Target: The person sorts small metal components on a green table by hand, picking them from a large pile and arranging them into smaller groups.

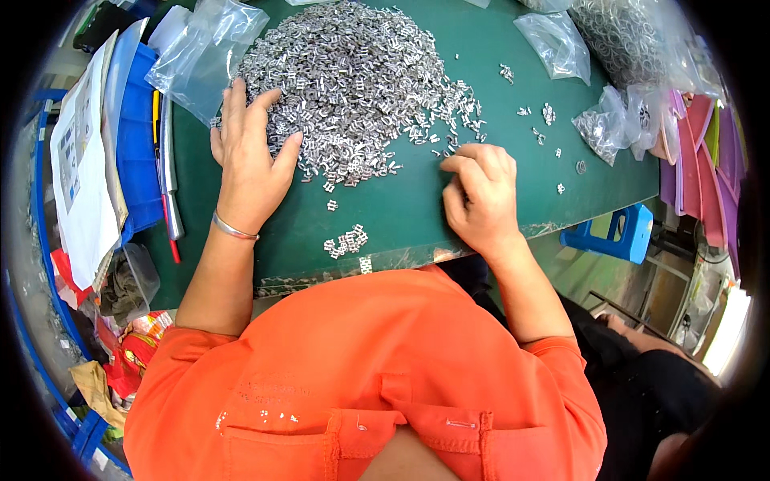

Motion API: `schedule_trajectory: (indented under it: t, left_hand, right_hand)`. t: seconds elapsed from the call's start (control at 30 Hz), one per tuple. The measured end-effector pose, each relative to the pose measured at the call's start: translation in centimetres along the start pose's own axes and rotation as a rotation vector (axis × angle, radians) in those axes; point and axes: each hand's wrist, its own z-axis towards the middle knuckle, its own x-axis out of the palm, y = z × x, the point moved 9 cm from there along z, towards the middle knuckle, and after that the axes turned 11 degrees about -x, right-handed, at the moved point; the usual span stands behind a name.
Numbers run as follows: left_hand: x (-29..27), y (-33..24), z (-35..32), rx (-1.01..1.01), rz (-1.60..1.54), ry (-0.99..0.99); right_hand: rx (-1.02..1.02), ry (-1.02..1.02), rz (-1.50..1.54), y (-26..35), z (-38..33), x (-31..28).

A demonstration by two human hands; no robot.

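A big heap of small silvery metal pieces point(345, 72) covers the far middle of the green table point(385, 216). My left hand point(253, 152) rests at the heap's left edge, fingers spread and holding nothing visible. A metal bracelet circles that wrist. Right of the heap, my right hand point(485, 192) is curled over the table, its thumb and fingers drawn together; whatever may be between them is hidden. Close to the table's front edge lies a little cluster of the same metal pieces point(346, 241), with one loose piece point(332, 205) just beyond it.
Clear plastic bags point(210, 60) lie left of the heap, near a blue bin point(140, 144) with papers and pens. Bags of metal rings point(626, 40) fill the far right. Scattered pieces point(549, 113) dot the right side. A blue stool point(613, 234) stands below the table's right edge.
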Motion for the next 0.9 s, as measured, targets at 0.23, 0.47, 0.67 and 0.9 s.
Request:
schedule_trajectory:
  t: [0.23,0.47,0.67,0.9]
  left_hand:
    - [0.0,0.1,-0.1,0.009,-0.015,0.0]
    - [0.4,0.6,-0.2,-0.023,-0.098,0.024]
    - [0.6,0.6,-0.1,-0.023,-0.109,0.023]
    - [0.6,0.7,-0.2,-0.025,-0.103,0.023]
  right_hand:
    - [0.049,0.019,-0.035,-0.2,2.4,2.2]
    - [0.127,0.054,-0.01,-1.4,1.5,0.6]
    - [0.006,-0.001,0.032,-0.6,4.2,2.5]
    - [0.116,-0.109,0.108,-2.6,2.6,0.6]
